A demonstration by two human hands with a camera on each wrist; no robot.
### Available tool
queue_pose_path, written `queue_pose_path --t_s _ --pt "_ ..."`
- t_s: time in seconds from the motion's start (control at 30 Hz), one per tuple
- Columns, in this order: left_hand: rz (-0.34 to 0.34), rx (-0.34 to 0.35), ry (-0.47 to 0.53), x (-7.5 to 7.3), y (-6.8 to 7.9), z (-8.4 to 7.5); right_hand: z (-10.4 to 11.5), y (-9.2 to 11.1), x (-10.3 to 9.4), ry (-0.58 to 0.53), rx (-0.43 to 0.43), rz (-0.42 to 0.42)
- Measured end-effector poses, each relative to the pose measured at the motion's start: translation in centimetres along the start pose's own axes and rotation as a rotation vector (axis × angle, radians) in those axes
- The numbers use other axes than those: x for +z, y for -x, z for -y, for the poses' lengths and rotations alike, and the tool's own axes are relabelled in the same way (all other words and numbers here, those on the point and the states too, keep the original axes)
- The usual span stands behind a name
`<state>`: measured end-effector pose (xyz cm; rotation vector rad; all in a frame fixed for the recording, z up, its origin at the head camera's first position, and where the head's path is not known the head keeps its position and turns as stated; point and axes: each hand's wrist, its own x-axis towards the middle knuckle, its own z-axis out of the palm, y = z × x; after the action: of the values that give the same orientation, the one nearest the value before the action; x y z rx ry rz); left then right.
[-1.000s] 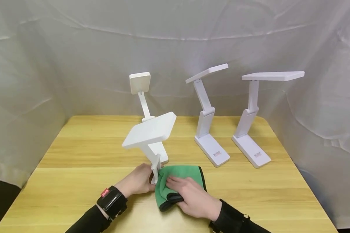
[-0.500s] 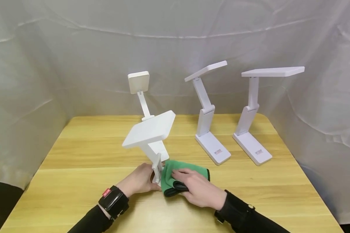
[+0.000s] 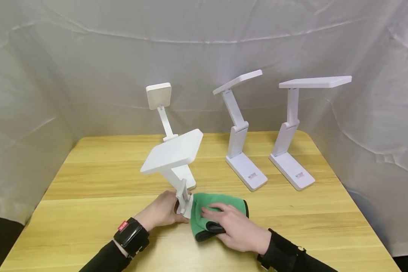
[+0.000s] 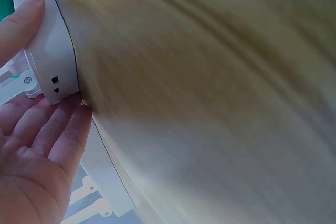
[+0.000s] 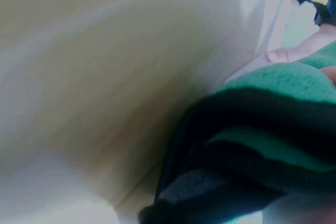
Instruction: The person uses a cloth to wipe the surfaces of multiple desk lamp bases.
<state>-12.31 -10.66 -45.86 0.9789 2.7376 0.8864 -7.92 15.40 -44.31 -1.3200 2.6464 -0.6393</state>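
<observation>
In the head view, a white folding desk lamp (image 3: 172,151) stands at the front of the table. My left hand (image 3: 161,211) grips its base from the left. Up close in the left wrist view, the thumb lies on one side of the lamp base (image 4: 52,56) and the fingers on the other. A folded green cloth (image 3: 221,199) with black edging covers the right part of that base. Gripping the cloth is my right hand (image 3: 236,228), its fingertips spread on the fabric. Cloth folds (image 5: 283,80) fill much of the right wrist view, hiding most of the hand there.
Directly behind the front lamp is another white lamp (image 3: 158,96), partly covered by it. Two more lamps stand at the back right, a tilted-head one (image 3: 238,139) and a flat-headed one (image 3: 285,139). A grey curtain (image 3: 204,60) hangs round the wooden table (image 3: 98,166).
My right hand and the cloth have shifted right along the lamp base, first away from me, then back toward me. More of the base shows. My left hand keeps its grip.
</observation>
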Motion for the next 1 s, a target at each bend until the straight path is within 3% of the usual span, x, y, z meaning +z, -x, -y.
queue_pose_path --t_s 0.33,0.6,0.77,1.0 --pt "0.006 -0.017 -0.027 -0.4 -0.2 0.1 0.1 -2.8 0.0 0.070 0.007 0.023" --pt "0.008 0.009 -0.005 0.3 0.1 -0.2 0.4 0.4 1.0 0.015 -0.100 0.041" --pt "0.003 0.024 -0.003 0.5 -0.1 -0.4 -0.5 2.0 0.3 -0.069 -0.066 0.044" --pt "-0.008 0.020 -0.013 0.3 0.0 0.1 -0.5 -1.3 0.2 -0.015 -0.020 0.038"
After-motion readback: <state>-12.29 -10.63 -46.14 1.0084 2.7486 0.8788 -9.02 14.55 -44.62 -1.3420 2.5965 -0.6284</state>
